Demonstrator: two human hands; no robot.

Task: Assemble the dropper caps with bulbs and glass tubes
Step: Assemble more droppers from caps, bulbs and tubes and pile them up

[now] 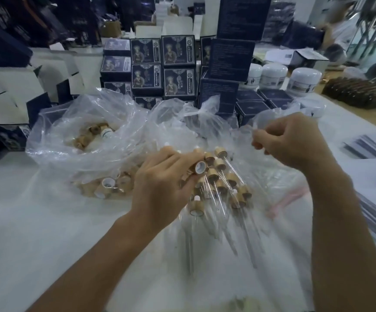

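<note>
While left hand (162, 181) grips cap (200, 166), right hand (288, 140) curled.

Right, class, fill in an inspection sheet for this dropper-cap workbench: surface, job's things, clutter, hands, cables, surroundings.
Surface: white table, partly covered by clear plastic sheeting.
Job's things: a wooden cap held open end up; a heap of assembled droppers with glass tubes beside it; loose caps in a plastic bag; more caps in a second bag behind.
Clutter: stack of paper sheets at the right edge.
Hands: left hand grips the wooden cap; right hand is curled, pinching something pale, too blurred to name.
Cables: nothing seen.
Surroundings: stacked dark printed boxes, white jars, folded white cartons.
</note>
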